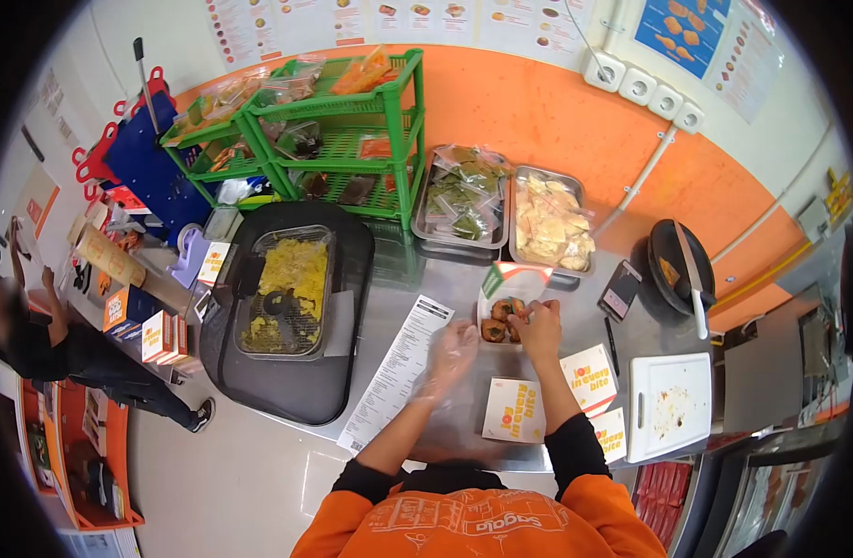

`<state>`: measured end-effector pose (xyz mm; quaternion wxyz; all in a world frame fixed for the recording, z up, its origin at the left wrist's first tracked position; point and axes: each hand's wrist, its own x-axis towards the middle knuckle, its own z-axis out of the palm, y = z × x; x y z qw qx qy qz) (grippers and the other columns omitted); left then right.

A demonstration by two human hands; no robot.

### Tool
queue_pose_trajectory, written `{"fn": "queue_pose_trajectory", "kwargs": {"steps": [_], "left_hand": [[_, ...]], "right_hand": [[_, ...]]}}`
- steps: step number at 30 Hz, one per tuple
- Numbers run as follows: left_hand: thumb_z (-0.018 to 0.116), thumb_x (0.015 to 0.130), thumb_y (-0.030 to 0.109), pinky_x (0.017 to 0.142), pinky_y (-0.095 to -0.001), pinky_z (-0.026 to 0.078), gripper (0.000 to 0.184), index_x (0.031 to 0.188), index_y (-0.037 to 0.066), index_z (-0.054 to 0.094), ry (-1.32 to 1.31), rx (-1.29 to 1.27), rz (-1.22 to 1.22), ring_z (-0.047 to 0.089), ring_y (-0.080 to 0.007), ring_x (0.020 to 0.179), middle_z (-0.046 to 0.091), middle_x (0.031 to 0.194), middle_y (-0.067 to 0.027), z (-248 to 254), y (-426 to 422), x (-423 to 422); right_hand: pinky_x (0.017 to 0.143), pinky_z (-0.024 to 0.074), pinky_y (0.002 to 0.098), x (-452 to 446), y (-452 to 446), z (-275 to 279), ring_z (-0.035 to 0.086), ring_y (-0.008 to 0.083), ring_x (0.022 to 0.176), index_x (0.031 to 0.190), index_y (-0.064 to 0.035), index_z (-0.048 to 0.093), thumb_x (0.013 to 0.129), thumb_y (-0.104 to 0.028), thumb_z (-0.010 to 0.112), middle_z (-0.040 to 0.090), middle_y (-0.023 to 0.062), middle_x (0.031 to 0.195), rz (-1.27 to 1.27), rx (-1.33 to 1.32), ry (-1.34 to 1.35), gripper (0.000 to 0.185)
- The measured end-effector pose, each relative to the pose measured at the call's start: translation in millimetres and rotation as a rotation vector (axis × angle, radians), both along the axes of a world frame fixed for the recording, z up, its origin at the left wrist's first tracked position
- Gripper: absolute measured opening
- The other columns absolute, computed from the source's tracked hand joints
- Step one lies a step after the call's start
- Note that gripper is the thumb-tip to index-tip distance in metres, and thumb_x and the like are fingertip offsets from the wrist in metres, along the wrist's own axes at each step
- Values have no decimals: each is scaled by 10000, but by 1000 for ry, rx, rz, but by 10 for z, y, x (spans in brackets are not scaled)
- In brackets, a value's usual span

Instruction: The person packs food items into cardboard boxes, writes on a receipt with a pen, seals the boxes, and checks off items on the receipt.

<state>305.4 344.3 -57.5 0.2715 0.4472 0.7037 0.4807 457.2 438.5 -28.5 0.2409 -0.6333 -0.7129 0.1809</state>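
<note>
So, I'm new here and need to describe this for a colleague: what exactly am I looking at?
There is no machine: these are a person's own bare arms, seen from a camera worn on the head, looking forward and down. It is one picture, with a rounded, bent view.

The right hand has its fingers at the browned food pieces in an open box; whether it grips one is hard to tell. The left hand is beside that box, slightly blurred.

On the steel table lie a long printed sheet, closed boxes, a phone and a white cutting board. The person at far left is someone else.
</note>
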Motion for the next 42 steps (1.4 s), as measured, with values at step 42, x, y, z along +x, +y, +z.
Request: {"fn": "queue_pose_trajectory", "kwargs": {"steps": [42], "left_hand": [[654, 878, 169, 598, -423, 502, 197, 1011, 24, 636, 413, -195, 66, 635, -348, 635, 640, 712, -181, 245, -1724, -664]], "right_hand": [[865, 536, 487, 2132, 514, -152, 644, 398, 1033, 1009, -21, 632, 780, -99, 704, 666, 223, 1067, -298, -341, -657, 252]]}}
